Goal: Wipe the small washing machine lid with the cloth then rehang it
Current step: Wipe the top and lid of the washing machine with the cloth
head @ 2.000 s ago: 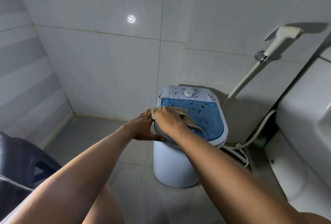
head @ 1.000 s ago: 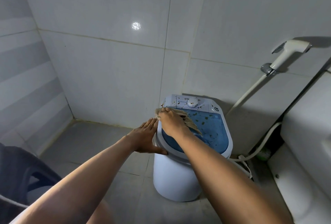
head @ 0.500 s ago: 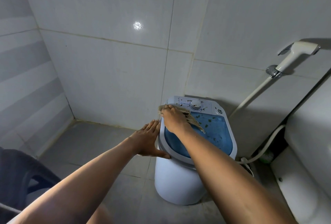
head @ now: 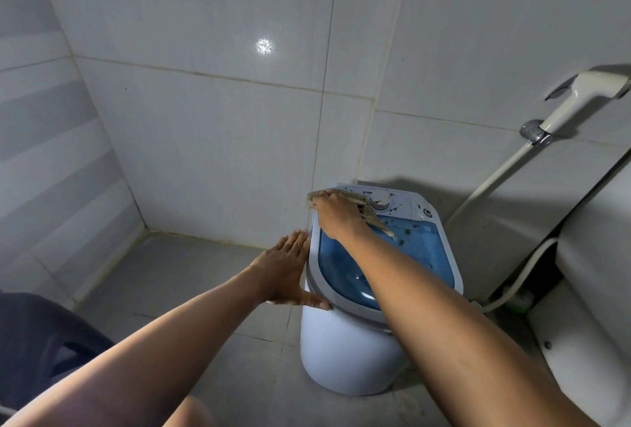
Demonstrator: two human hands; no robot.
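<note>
A small white washing machine (head: 345, 358) stands on the floor against the tiled wall. Its translucent blue lid (head: 345, 267) carries green flecks of debris toward the back right, and the white control panel (head: 399, 203) behind it is speckled too. My right hand (head: 336, 216) presses a beige cloth (head: 374, 220) onto the back left corner of the machine's top, fingers curled over the cloth. My left hand (head: 285, 271) lies flat, fingers straight, against the machine's left rim, thumb on the front edge.
A white bidet sprayer (head: 577, 98) hangs on the right wall, its hose (head: 491, 174) running down behind the machine. A white toilet (head: 594, 290) stands at the right. A dark plastic chair (head: 41, 344) sits at the lower left. Grey floor tiles stretch to the left.
My right hand has slid the cloth from the lid's front left back toward the control panel corner. My left hand stays braced on the machine's left side.
</note>
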